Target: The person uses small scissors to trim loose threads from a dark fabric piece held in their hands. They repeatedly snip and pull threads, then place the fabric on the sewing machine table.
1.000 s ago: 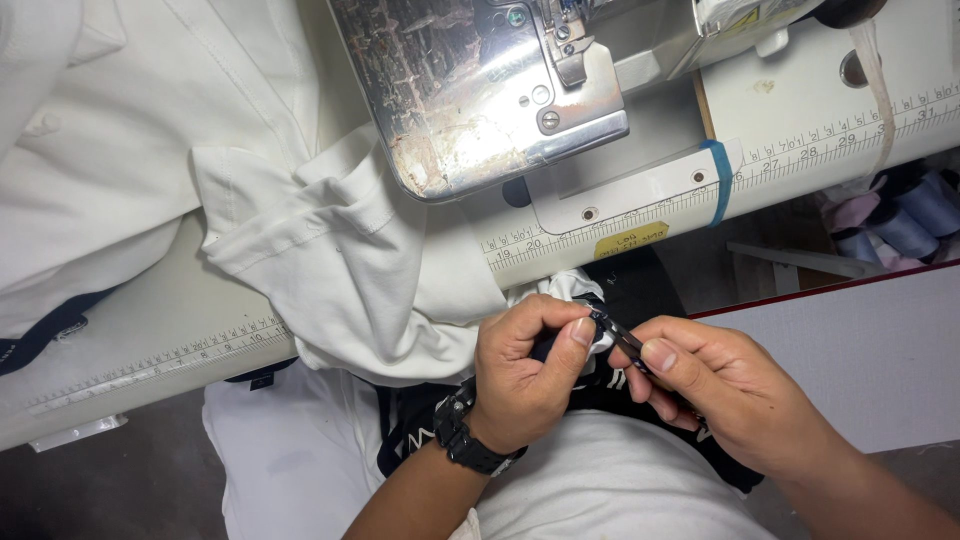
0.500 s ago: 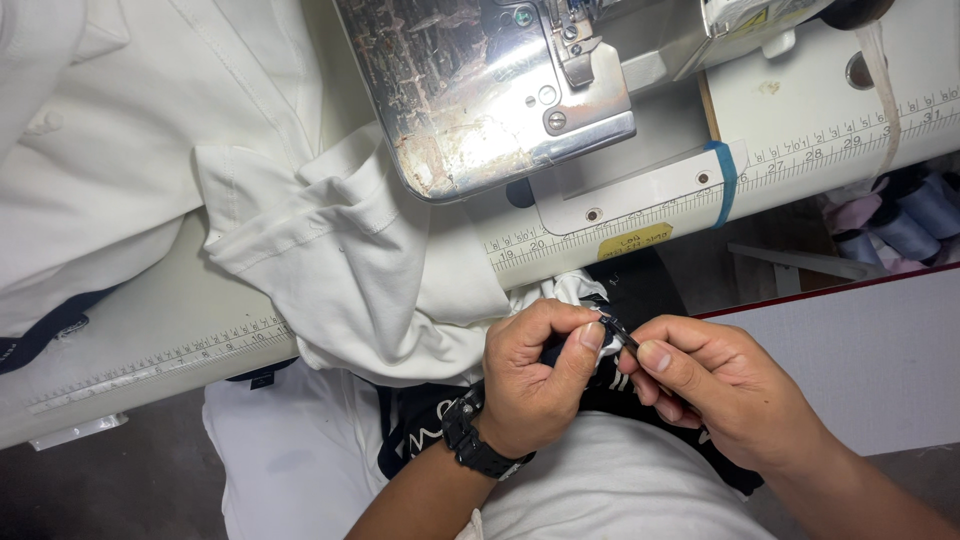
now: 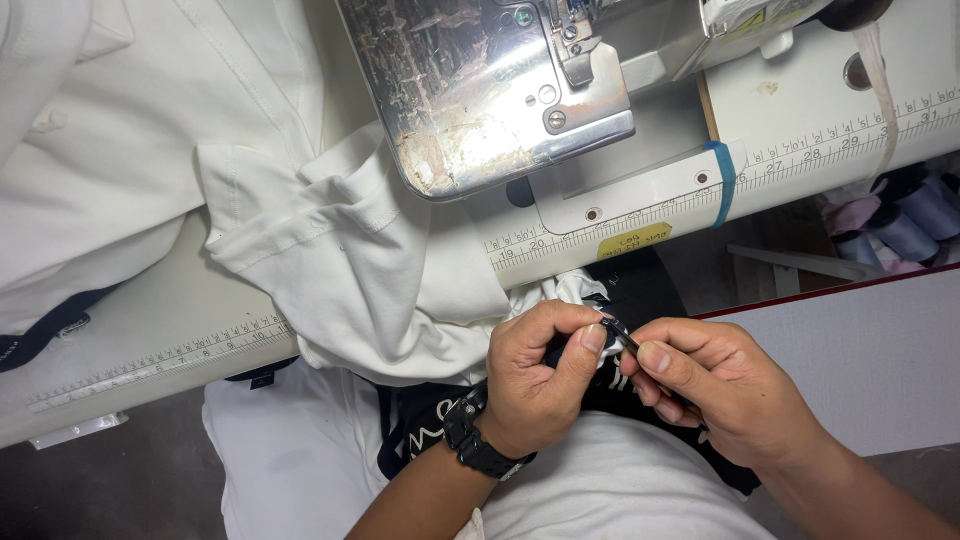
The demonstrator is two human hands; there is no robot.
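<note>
Left hand: your left hand (image 3: 535, 385) pinches a small dark tool (image 3: 622, 338) at its tip.
Right hand: your right hand (image 3: 725, 385) grips the same tool.
Where: over your lap, just off the bench's (image 3: 150, 330) front edge.
Nearby: white garment (image 3: 330, 250) draped over that edge, sewing machine (image 3: 480, 90) behind.

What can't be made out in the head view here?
- Small dark tool: only a short stretch shows between the left hand and right hand; fingers cover the rest, so its kind is unclear.
- Dark fabric in the lap: mostly hidden under both hands and the white garment.
- Sewing machine: cut off by the top edge; needle area too small to read.
- Thread cones: cut off at the right edge, in shadow.
</note>
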